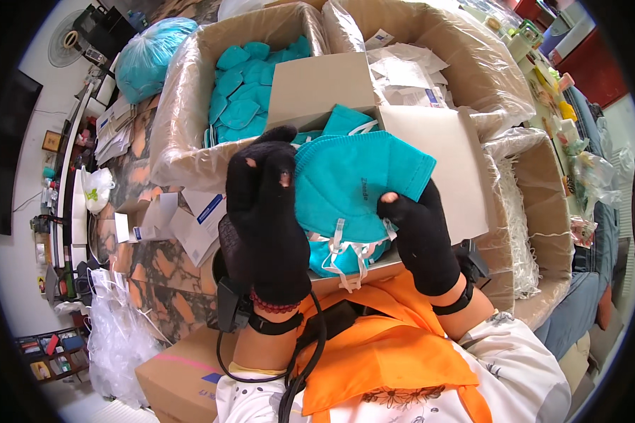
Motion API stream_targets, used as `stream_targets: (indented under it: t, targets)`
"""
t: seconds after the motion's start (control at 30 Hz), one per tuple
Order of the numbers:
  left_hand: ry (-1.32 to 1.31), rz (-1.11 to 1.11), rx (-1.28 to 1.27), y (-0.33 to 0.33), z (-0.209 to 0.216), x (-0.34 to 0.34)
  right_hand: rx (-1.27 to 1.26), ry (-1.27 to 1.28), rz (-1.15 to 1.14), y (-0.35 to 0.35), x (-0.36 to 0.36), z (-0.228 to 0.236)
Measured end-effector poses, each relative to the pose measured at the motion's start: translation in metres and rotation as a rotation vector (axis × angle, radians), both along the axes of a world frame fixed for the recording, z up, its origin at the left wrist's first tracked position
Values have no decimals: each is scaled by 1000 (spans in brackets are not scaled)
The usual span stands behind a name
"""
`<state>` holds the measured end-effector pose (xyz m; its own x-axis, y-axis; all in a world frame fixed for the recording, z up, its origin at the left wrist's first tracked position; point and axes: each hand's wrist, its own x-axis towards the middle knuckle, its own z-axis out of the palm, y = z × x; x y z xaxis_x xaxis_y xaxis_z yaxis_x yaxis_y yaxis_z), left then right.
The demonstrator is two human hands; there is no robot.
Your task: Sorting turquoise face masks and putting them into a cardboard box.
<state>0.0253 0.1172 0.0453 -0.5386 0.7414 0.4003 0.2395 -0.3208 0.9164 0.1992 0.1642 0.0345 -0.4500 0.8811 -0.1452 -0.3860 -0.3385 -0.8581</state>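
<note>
A folded teal face mask [353, 180] is held up in the middle of the view, above a small open cardboard box [430, 155] that holds more teal masks with white straps [346, 257]. The left hand [264, 211], in a black glove with holes at the fingertips, grasps the mask's left edge, fingers curled over it. The right hand [420, 236], gloved the same way, pinches the mask's lower right edge with a bare thumb tip showing. Both grips are closed on the mask.

Behind the small box stands a large cardboard carton lined with clear plastic [183, 120], filled with loose teal masks. To its right, a second lined carton [473, 63] holds white paper wrappers. A third carton [536, 211] at far right holds crinkled clear plastic.

These sit on a table with a reddish-brown marbled top [166, 264], on which small white boxes [190, 222] lie at the left. A teal plastic bag [148, 56] rests at the upper left. An orange apron [381, 338] covers the person's lap. The room is crowded; a shelf with small items [56, 204] runs along the left wall.
</note>
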Motion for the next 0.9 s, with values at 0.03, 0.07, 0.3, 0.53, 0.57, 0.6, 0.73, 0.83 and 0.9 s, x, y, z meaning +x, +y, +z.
stream_targets:
  t: [0.03,0.07,0.3,0.53,0.57,0.6,0.73,0.83,0.9]
  targets:
    - [21,35,21,0,1,1,2,-1,1,1,2,0]
    - [18,34,22,0,2,-1,-69,59,79,2,4,-1]
    - [-19,-93,4,5,10,11,262,-310,207,4,5,-2]
    - [-443,-664,-483,-2,-13,5,277,-291,-60,25,21,1]
    - [-408,-642,-647,1,3,4,519,-243,-248,30,30,-19]
    - [-410,-645,-646,0,2,-3,548,-201,-355,36,39,-19]
    - [-105,-727,-626,-21,-25,-27,458,-2,-286,49,54,-7]
    - [-456,-842,-700,-24,-21,-25,937,-518,-431,44,56,-32]
    - [-646,-879,-685,-21,-9,-16,1152,-690,-459,45,53,-29]
